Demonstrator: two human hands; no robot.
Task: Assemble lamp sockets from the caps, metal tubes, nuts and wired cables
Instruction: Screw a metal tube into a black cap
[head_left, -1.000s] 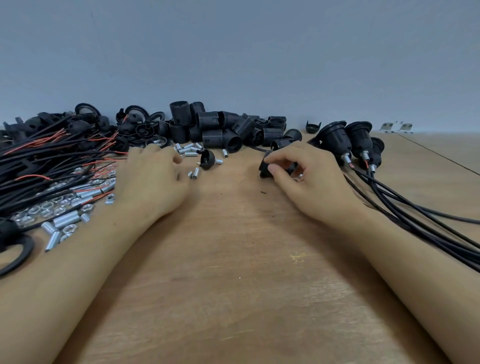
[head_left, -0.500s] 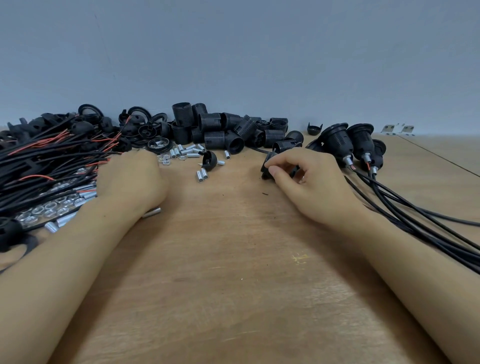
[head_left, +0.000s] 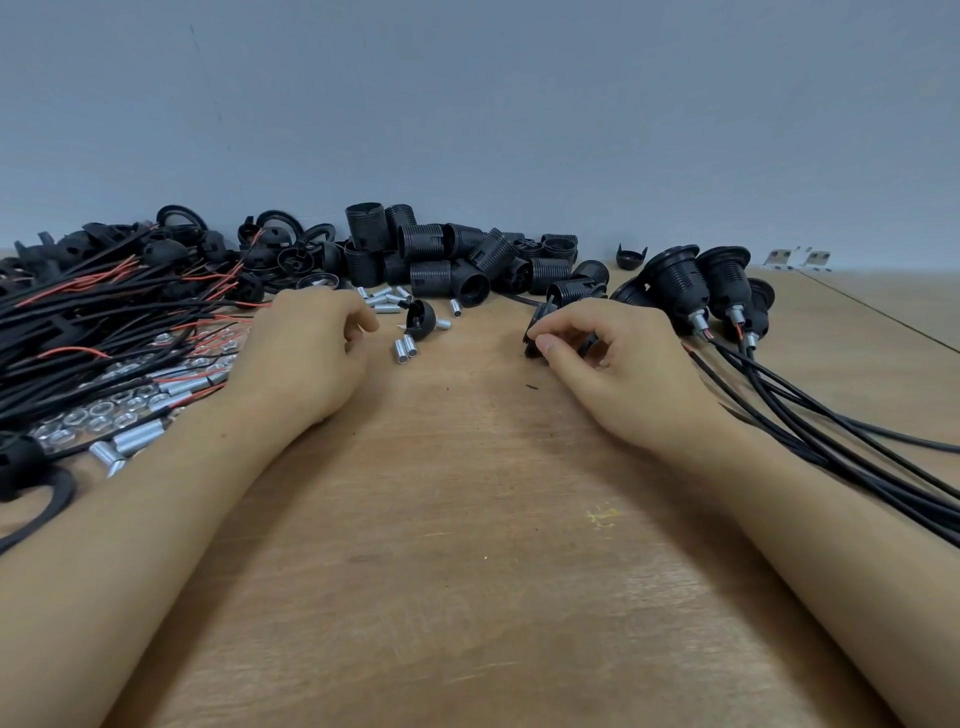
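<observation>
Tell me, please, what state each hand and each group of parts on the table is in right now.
left hand: fingers curled, whether it holds anything is hidden.
right hand: pinching a black cap against the table.
finished sockets: assembled, lying on their sides, cables attached.
threaded socket bodies: loose, in a pile.
metal tubes: loose, scattered.
nuts: loose, under the wires.

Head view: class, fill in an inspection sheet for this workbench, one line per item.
Surface: wooden table, scuffed, a small yellow mark.
Job's things: threaded black shells heaped at the back; metal tubes and nuts loose; three assembled sockets at right.
Clutter: two small metal brackets far right.
Grips: left hand curled, contents hidden; right hand pinches a black cap.
Cables: red-and-black wire bundle left; black cables right.
Surroundings: plain grey wall.
</observation>
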